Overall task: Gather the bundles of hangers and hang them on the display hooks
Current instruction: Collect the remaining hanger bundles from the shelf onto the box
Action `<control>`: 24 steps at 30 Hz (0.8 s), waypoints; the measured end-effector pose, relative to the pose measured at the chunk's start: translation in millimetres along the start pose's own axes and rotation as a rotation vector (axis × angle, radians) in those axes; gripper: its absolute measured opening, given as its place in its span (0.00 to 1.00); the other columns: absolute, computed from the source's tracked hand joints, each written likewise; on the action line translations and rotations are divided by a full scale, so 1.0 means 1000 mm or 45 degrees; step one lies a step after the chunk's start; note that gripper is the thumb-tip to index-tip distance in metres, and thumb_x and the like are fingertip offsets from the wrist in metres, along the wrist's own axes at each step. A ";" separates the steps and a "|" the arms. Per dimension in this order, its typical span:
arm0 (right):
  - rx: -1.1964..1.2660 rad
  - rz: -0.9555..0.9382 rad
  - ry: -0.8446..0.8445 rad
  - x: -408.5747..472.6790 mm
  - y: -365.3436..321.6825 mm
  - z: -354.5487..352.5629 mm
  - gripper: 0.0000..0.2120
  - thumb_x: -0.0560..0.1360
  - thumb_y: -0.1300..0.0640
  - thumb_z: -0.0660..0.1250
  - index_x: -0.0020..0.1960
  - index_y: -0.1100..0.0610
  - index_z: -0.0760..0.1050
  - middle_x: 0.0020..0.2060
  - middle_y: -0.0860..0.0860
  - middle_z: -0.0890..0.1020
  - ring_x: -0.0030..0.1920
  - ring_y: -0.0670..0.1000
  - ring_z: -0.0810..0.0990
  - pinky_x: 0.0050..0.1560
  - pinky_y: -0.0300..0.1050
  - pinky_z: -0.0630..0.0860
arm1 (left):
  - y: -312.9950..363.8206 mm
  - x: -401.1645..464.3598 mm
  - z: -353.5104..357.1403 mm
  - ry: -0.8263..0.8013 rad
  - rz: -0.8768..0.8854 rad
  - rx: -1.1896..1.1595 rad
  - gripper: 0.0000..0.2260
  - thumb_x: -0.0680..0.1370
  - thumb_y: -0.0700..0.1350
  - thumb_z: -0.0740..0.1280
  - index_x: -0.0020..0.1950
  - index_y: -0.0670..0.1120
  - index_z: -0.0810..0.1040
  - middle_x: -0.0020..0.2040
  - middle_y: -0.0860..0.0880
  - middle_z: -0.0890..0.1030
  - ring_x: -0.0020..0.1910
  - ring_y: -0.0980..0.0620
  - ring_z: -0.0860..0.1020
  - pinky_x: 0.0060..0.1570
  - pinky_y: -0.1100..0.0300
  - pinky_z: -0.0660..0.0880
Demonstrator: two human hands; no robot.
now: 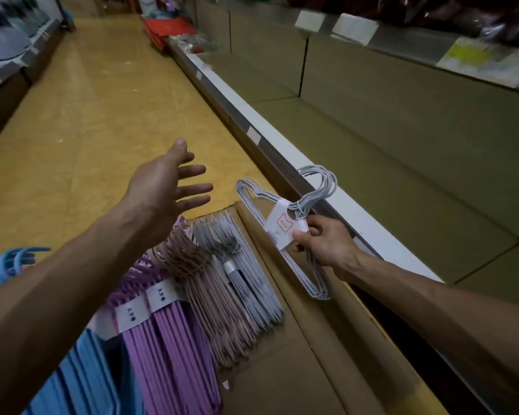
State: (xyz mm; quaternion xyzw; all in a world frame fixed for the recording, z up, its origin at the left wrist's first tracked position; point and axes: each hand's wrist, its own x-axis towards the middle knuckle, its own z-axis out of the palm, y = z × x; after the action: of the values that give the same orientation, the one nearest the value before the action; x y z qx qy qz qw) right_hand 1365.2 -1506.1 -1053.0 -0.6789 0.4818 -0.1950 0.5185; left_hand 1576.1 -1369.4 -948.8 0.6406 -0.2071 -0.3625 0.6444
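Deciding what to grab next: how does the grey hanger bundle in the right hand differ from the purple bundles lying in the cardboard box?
The grey bundle is lifted above the box in the right hand; the purple bundles lie flat in the cardboard box. The grey bundle is a thin wire stack, while the purple bundles are thicker. The grey bundle's label shows a red mark; the purple labels carry dark print. Both are banded with white paper labels.

The 2 white paper bands (146,304) round the purple hanger bundles (174,339) each carry short dark printed characters, too blurred to read for certain.
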 end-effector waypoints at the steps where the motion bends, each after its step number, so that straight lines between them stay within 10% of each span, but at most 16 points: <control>1: -0.072 -0.010 0.012 0.005 0.004 0.005 0.13 0.78 0.57 0.70 0.62 0.53 0.78 0.54 0.50 0.85 0.46 0.50 0.86 0.43 0.48 0.83 | 0.000 -0.001 -0.002 0.004 0.005 0.006 0.19 0.83 0.57 0.59 0.66 0.45 0.75 0.59 0.46 0.81 0.54 0.43 0.83 0.55 0.48 0.80; 6: -0.260 0.023 0.056 0.020 0.017 0.036 0.17 0.76 0.53 0.72 0.64 0.50 0.78 0.57 0.53 0.84 0.54 0.54 0.83 0.57 0.57 0.81 | -0.002 -0.004 -0.011 0.004 0.019 0.022 0.17 0.83 0.56 0.58 0.61 0.46 0.77 0.57 0.46 0.82 0.52 0.44 0.84 0.54 0.48 0.81; 24: -0.453 -0.100 -0.104 0.007 0.025 0.077 0.11 0.78 0.54 0.69 0.60 0.54 0.77 0.52 0.49 0.82 0.51 0.50 0.80 0.55 0.49 0.80 | -0.011 -0.009 -0.052 0.060 0.057 0.128 0.15 0.83 0.54 0.60 0.58 0.46 0.80 0.54 0.46 0.83 0.49 0.43 0.84 0.51 0.47 0.81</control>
State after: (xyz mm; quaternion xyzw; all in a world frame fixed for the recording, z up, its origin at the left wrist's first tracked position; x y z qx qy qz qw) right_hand 1415.9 -1472.3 -1106.3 -0.7856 0.4603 -0.0991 0.4014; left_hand 1606.5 -1326.7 -963.0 0.6759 -0.2241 -0.3218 0.6240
